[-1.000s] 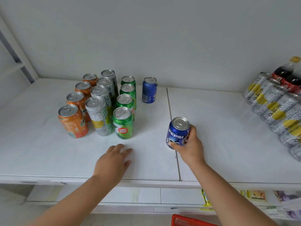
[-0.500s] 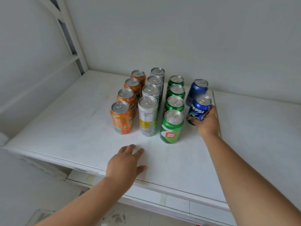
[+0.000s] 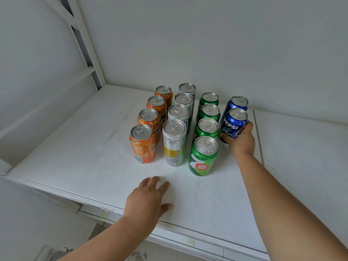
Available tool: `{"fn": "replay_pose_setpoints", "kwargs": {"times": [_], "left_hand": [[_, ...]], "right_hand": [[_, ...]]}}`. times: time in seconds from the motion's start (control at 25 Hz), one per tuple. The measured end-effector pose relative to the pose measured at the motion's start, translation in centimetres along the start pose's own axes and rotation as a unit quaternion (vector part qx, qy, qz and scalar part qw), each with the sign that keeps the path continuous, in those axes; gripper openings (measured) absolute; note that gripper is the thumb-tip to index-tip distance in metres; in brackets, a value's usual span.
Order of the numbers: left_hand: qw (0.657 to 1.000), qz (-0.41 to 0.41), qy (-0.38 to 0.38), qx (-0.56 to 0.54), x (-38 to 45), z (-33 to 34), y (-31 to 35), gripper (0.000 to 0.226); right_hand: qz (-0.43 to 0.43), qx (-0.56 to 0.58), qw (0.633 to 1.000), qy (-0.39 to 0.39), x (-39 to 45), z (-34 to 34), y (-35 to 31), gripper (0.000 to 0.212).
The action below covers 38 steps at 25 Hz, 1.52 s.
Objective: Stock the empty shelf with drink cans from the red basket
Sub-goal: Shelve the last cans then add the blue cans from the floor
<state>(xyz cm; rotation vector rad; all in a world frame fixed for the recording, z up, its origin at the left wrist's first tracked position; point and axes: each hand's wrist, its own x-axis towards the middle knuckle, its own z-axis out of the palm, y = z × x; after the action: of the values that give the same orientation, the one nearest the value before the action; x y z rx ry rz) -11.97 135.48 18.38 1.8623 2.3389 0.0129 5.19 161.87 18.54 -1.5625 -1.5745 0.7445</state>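
Note:
On the white shelf stand rows of upright cans: several orange cans on the left, several tall silver cans beside them, several green cans to their right. A blue can stands at the back of a fourth row. My right hand grips a blue Pepsi can directly in front of that one, its base at the shelf. My left hand lies flat on the shelf near the front edge, fingers spread. The red basket is out of view.
The shelf's white back wall rises right behind the cans. A slanted white frame post stands at the back left corner. A seam in the shelf runs just right of the blue cans, with bare shelf beyond it.
My right hand carried the Pepsi can from the front middle of the shelf back to just in front of the rear blue can. The view swung left. My left hand stayed flat.

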Motion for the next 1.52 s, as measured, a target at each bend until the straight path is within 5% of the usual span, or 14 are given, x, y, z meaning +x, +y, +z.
{"fn": "replay_pose_setpoints", "kwargs": {"times": [0.64,0.84,1.0,1.2,1.52], "left_hand": [[1.0,0.007,-0.006,0.008,0.3,-0.4,-0.4,0.061],[0.989,0.041,0.095,-0.109,-0.9,0.6,-1.1,0.044],[0.947,0.115,0.203,-0.22,-6.0,3.2,1.0,0.029],[0.931,0.139,0.233,-0.244,-11.6,8.8,3.5,0.023],[0.961,0.116,0.08,-0.238,-13.4,27.4,3.7,0.029]], "right_hand": [[0.068,-0.062,0.995,-0.026,-6.8,0.0,0.1,0.061],[0.027,-0.091,0.995,-0.024,-14.7,-3.4,2.2,0.052],[-0.05,0.023,0.994,0.091,-24.0,-6.7,4.7,0.035],[-0.051,0.079,0.985,0.146,-34.3,-8.4,12.0,0.03],[0.187,-0.014,0.98,0.06,-48.5,-0.9,31.7,0.031]]}}
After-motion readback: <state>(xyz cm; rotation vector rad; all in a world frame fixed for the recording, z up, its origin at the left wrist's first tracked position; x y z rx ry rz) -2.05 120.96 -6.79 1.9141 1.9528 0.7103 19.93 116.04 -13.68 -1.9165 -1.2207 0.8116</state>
